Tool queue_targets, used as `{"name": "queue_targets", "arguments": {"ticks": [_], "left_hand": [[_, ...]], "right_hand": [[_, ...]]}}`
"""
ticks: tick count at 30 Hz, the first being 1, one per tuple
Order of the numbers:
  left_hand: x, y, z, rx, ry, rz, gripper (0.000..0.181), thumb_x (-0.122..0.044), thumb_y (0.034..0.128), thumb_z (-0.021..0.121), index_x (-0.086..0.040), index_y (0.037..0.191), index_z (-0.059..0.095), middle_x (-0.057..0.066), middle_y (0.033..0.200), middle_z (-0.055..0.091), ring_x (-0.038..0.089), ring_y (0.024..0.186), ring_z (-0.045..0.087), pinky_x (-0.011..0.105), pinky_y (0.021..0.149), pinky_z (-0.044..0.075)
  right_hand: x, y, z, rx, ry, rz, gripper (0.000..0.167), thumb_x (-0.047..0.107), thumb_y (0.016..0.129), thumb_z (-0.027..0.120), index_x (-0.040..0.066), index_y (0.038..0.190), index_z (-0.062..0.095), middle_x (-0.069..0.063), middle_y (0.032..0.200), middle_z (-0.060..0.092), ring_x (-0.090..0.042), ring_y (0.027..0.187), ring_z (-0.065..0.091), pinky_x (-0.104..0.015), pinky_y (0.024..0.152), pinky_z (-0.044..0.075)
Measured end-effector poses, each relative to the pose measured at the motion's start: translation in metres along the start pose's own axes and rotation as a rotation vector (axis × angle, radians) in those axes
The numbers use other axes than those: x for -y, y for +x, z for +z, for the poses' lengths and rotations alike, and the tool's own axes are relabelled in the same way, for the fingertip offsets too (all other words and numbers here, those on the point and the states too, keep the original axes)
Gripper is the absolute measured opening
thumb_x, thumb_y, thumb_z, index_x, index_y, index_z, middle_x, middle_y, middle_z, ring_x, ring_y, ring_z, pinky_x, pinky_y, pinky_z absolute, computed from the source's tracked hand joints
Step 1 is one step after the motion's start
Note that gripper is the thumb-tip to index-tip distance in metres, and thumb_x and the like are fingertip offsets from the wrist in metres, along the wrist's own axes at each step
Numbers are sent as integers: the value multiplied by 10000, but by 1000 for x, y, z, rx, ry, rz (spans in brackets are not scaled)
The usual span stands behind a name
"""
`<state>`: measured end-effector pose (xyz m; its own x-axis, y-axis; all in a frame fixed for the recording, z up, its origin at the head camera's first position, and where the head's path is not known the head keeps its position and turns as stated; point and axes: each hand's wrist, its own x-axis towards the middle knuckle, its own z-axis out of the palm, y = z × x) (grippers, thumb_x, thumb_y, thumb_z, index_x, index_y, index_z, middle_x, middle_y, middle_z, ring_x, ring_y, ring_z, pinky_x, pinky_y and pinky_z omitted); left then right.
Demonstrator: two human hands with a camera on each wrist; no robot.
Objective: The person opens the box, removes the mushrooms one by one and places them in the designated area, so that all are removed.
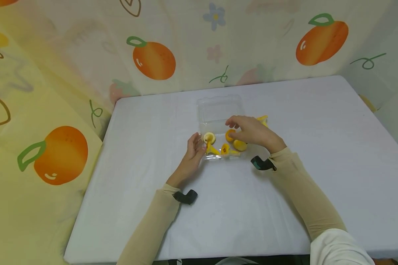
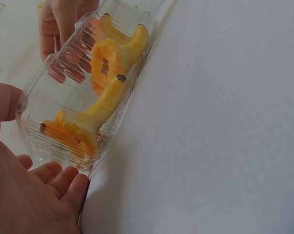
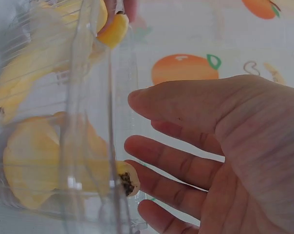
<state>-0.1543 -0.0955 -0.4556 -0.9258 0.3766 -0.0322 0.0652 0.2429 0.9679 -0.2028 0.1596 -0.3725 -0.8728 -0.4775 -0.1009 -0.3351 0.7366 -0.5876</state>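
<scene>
A clear plastic clamshell box (image 1: pixel 215 157) stands on the table, its lid (image 1: pixel 220 108) folded back. Several yellow-orange, gourd-like fruits with long necks and dark stem ends lie in it, among them a left one (image 1: pixel 209 138) and a front one (image 2: pixel 108 63). My left hand (image 1: pixel 193 151) rests against the box's left end; in the left wrist view its thumb and loosely extended fingers touch the plastic. Over the box's right side hovers my right hand (image 1: pixel 252 132), thumb and fingers apart, nothing between them. A stem end (image 3: pixel 128 180) pokes up near its fingers; contact cannot be told.
Part of another yellow piece (image 1: pixel 262 119) shows beyond my right hand, partly hidden by it. A white cloth (image 1: pixel 152 121) covers the table. Behind the far table edge hangs a fruit-printed curtain (image 1: pixel 185 44). Dark wrist cameras (image 1: pixel 185 197) sit on both sleeves.
</scene>
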Motion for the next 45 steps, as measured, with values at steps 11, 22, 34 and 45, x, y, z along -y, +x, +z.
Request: {"name": "queue_targets", "arguments": {"ticks": [11, 22, 34, 45], "left_hand": [[-1, -2, -1, -3, -3, 0, 635, -192, 1085, 400, -67, 1590, 34, 163, 1676, 120, 328, 1572, 177, 475, 1278, 182], [1, -1, -2, -1, 6, -1, 628, -215, 1091, 400, -87, 1594, 47, 143, 1681, 125, 313, 1575, 173, 470, 1281, 174], [-1, -1, 0, -7, 1, 15, 638, -167, 1082, 406, -52, 1588, 35, 175, 1673, 127, 333, 1565, 197, 474, 1276, 194], [0, -1, 0, -3, -23, 21, 633, -140, 1081, 397, -61, 1591, 30, 166, 1677, 121, 322, 1565, 197, 462, 1274, 208]], "right_hand": [[1, 2, 3, -4, -104, 10, 418, 222, 942, 649, 62, 1326, 608, -136, 1277, 676, -324, 1217, 597, -577, 1075, 347], [3, 7, 8, -6, -179, 26, 407, 219, 935, 670, 86, 1317, 626, -81, 1271, 691, -297, 1223, 600, -582, 1106, 285], [4, 4, 12, 51, -236, 47, 428, 133, 876, 676, 112, 1302, 645, -102, 1312, 655, -317, 1312, 534, -660, 1199, 156], [0, 7, 20, 99, -237, 53, 345, 80, 807, 684, 169, 1140, 688, -21, 990, 654, -250, 1005, 584, -686, 1203, 74]]}}
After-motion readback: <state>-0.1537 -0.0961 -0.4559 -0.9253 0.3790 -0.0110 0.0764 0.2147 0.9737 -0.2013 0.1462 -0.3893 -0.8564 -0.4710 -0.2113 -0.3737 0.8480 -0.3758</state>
